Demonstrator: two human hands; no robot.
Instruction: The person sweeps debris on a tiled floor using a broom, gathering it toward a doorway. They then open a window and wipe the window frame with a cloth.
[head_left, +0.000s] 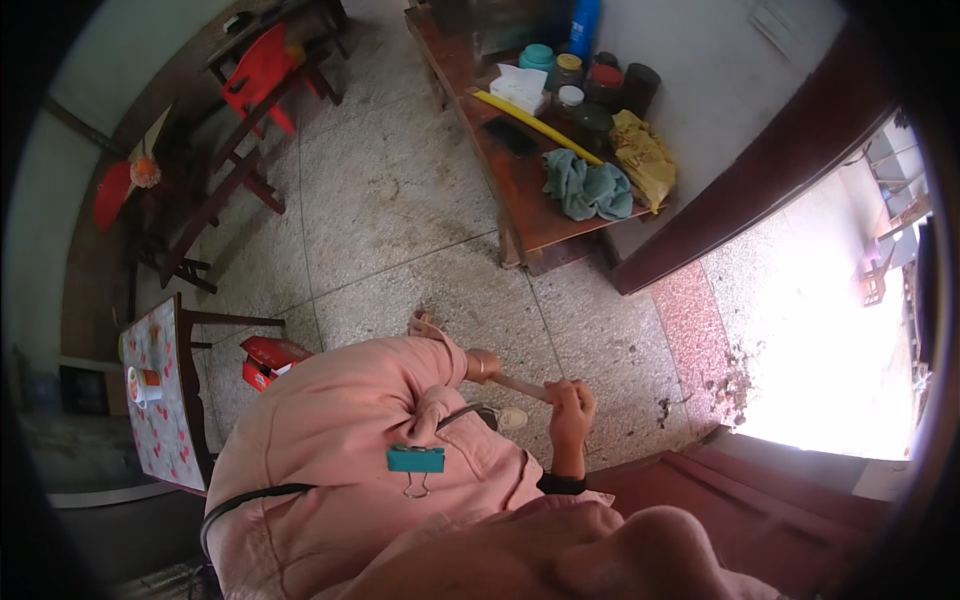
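Observation:
My left hand (484, 365), with a bracelet at its wrist, comes out of a rolled pink sleeve and is closed around one end of a pale stick (521, 386). Fingers of my right hand (571, 397) grip the stick's other end, a little to the right and nearer to me. What the stick belongs to is hidden. A black cuff shows at the right wrist. On the front of the pink jacket (330, 420) sits a teal binder clip (415, 459). A light shoe (512, 418) is partly visible below the hands.
Ahead stands a wooden table (551, 236) with jars, a yellow strip (525, 124), a green cloth (585, 186) and a yellow bag (643, 157). A red box (266, 364) lies by the flower-patterned table (169, 405) at left. A bright doorway opens at right.

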